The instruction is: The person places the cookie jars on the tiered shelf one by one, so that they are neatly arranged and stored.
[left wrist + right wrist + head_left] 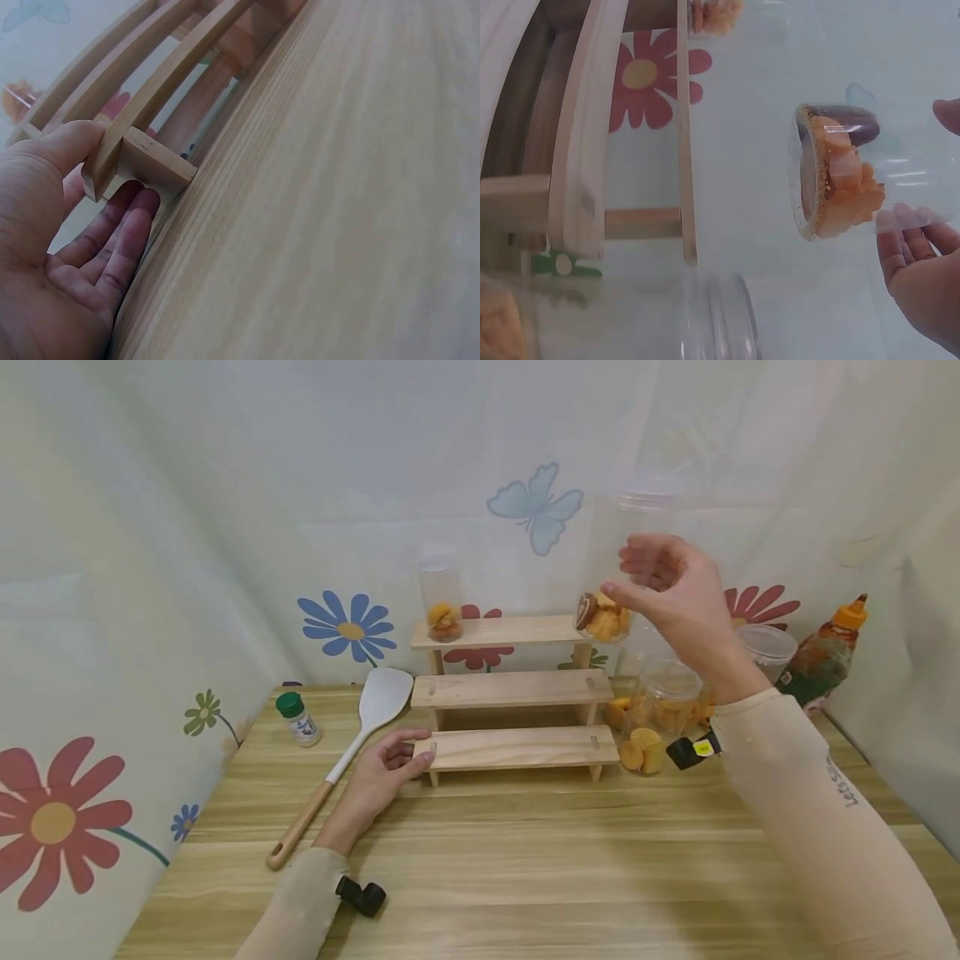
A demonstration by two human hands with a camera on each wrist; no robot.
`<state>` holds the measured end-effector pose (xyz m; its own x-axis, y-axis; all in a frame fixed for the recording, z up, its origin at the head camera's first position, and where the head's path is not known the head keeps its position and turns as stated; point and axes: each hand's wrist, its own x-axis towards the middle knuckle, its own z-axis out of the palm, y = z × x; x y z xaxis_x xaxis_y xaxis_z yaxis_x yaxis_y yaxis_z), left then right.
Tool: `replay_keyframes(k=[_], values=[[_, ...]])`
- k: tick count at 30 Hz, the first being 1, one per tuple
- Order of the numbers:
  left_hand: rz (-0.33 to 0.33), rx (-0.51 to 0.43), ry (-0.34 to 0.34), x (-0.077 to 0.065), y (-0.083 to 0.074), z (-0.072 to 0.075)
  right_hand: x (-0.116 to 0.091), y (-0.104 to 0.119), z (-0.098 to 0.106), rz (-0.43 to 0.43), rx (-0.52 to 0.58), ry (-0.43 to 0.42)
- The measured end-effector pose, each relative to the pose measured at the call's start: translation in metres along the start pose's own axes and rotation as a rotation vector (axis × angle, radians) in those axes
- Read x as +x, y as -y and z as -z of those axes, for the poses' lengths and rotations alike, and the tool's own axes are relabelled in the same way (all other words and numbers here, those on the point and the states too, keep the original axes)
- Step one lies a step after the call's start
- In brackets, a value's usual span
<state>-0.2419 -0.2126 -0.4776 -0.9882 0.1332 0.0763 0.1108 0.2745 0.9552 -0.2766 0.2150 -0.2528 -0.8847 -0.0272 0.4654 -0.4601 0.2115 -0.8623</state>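
Observation:
My right hand holds a tall clear jar up beside the right end of the top step of a wooden three-step stand. Orange snacks and a brown cookie lie in the jar's bottom. In the right wrist view, the fingers and thumb wrap round the jar, whose base is clear of the boards. At the stand's lowest step, my left hand grips the left end. The left wrist view has its thumb on the board and its fingers curled below. Another clear snack jar stands on the top step's left end.
Several clear snack jars stand right of the stand, below my right forearm. Behind them is a bottle with an orange cap. To the left lie a white spatula with a wooden handle and a green-capped shaker. A flowered curtain hangs behind.

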Motion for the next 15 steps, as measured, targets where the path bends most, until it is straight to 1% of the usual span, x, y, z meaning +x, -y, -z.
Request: replay_keyframes(k=[6,10,15], values=[[0.003,-0.005,-0.001,-0.001,0.000,0.000,0.017,-0.002,-0.026,-0.026,-0.017,0.045],[0.010,-0.002,-0.003,0.000,-0.001,0.000,0.023,-0.002,-0.041,-0.042,-0.021,0.068],[0.014,0.007,-0.008,0.000,0.000,0.000,0.031,-0.003,-0.060,-0.037,-0.013,0.097]])
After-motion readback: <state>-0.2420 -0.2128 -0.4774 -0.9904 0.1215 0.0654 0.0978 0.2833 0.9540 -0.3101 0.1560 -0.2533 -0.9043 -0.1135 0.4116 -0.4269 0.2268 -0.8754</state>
